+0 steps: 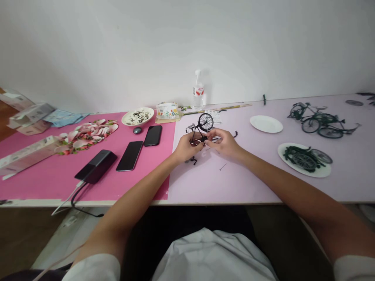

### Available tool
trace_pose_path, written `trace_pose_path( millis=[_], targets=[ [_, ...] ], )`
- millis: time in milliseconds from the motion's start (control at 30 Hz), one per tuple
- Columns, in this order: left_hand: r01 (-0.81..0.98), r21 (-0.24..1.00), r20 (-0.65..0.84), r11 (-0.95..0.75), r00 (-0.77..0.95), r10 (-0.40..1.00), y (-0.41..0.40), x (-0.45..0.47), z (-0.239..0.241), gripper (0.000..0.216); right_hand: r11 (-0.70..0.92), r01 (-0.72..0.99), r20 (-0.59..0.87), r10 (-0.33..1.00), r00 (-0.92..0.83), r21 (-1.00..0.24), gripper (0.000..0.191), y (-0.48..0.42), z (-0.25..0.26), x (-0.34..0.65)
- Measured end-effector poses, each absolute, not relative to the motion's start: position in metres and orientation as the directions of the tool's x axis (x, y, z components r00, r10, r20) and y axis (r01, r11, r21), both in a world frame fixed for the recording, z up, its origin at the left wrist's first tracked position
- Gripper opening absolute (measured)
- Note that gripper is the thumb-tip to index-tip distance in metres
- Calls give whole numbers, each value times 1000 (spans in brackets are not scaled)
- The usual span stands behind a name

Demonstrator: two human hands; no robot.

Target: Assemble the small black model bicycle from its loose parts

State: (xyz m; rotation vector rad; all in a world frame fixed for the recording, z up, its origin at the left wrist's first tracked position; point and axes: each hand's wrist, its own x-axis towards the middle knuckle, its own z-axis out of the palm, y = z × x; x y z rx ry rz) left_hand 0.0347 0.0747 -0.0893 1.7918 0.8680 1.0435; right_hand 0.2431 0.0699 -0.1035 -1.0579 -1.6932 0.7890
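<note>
Both my hands hold a small black model bicycle point(206, 122) above the light part of the table, one spoked wheel sticking up at the top. My left hand point(187, 148) grips the frame from the left, its fingers closed. From the right, my right hand point(224, 143) pinches the middle of the frame with thumb and fingertips. My fingers hide much of the frame. Under my left hand lie small black parts point(192, 160). A thin pin-like piece point(223, 167) lies nearer the front edge.
At right are model bicycles point(312, 119), a white plate point(266, 124) and a plate of green and black parts point(326, 171). Left are two phones point(129, 156) point(152, 136), a black power bank point(95, 166), a bowl point(124, 119) and pink petal-like pieces point(96, 130). A bottle point(198, 93) stands behind.
</note>
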Motion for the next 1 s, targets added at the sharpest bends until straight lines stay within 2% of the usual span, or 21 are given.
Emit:
trace_pose_path(
  millis=[1000],
  targets=[
    [105, 942, 257, -318, 379, 889, 74, 35, -85, 36, 447, 314, 410, 894, -180, -837, 29, 67, -100, 243]
  ],
)
